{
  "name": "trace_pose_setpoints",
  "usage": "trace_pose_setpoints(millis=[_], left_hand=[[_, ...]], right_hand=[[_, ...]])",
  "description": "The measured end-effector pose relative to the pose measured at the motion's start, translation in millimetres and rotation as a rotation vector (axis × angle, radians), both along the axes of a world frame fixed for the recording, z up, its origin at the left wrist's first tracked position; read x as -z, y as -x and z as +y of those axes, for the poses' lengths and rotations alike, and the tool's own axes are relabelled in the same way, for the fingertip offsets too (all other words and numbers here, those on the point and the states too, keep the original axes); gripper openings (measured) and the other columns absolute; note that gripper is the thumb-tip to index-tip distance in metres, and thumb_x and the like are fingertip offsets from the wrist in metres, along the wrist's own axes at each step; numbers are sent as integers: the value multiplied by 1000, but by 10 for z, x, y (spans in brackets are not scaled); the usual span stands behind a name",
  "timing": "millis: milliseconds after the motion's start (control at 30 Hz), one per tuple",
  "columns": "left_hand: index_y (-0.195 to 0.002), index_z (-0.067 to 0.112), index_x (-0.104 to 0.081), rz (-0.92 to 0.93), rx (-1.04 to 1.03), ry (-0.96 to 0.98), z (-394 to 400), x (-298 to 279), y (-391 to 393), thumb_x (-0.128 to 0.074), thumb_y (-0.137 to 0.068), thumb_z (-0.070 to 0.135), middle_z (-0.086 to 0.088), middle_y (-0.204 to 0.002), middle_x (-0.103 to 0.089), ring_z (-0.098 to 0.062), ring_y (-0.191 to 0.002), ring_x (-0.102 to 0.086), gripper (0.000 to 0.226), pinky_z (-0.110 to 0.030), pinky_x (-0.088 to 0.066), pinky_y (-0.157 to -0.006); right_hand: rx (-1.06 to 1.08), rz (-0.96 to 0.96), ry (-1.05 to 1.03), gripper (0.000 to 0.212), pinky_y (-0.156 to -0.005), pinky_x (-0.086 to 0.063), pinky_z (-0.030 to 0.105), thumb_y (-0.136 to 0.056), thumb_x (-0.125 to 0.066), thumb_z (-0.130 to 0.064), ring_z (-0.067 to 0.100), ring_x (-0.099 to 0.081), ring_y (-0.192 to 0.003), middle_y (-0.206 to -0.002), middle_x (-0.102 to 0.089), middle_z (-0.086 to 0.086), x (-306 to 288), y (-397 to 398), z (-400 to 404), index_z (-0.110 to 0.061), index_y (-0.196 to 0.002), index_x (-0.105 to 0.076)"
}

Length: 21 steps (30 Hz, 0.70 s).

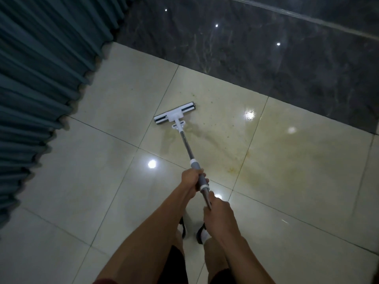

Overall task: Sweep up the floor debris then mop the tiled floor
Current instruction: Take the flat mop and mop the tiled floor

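Glossy cream floor tiles [102, 181], dark marble border [266, 48], teal curtain [41, 68].

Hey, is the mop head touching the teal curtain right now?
Apart. The head view shows the mop head lying on the cream tiles, with a bare stretch of tile between it and the curtain.

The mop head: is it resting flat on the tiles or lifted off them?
Flat on the tiles: the mop head lies along the cream floor, with no gap visible beneath.

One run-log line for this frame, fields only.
phase: mopping | left hand: grips mop handle | right hand: grips handle end | mop head: on pale tile | brownish streaks: remain
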<state>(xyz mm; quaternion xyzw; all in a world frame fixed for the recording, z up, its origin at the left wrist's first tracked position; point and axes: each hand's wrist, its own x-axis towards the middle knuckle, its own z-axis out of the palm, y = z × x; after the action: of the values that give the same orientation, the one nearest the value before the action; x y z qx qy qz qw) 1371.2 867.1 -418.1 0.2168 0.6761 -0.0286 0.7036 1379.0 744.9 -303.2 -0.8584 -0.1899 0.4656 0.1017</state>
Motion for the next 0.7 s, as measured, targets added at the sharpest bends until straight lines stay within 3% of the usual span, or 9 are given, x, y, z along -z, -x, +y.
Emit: trace_pose_setpoints(millis=[167,367,533,700], left_hand=[[-103,-6,-58,-9,1,-38,775,92,-293,-59,-96,0,-17,-83,-62,-31,-63,-59,9,-41,-51,-57],[-103,-4,-59,-35,47,-65,1938,240,-581,-61,-96,1,-18,-85,-63,-32,-64,-60,9,-43,-52,-61],[-93,0,-60,-78,52,-115,3056,355,-728,-65,-95,5,-17,-87,-65,-30,-64,-62,7,-42,-53,-60],[-103,-1,-61,-85,143,-183,3985,515,-981,-66,-94,3,-13,-83,-68,-25,-66,-66,11,-39,-54,-60]], right_hand=[[-1,43,-11,40,-62,-42,23,-100,-51,-17,18,-57,-77,-104,-65,5,-11,-326,788,-21,-139,-46],[20,33,0,43,-71,-46,27,-102,-48,-18,25,-65,-95,-113,-66,10,66,-596,1976,-19,-144,-42],[26,4,-33,42,-70,-51,29,-101,-49,-17,24,-66,-89,-108,-66,10,196,-721,3092,-18,-143,-43],[17,-28,-66,38,-73,-60,40,-100,-48,-16,28,-66,-85,-105,-64,12,456,-957,4006,-17,-138,-47]])
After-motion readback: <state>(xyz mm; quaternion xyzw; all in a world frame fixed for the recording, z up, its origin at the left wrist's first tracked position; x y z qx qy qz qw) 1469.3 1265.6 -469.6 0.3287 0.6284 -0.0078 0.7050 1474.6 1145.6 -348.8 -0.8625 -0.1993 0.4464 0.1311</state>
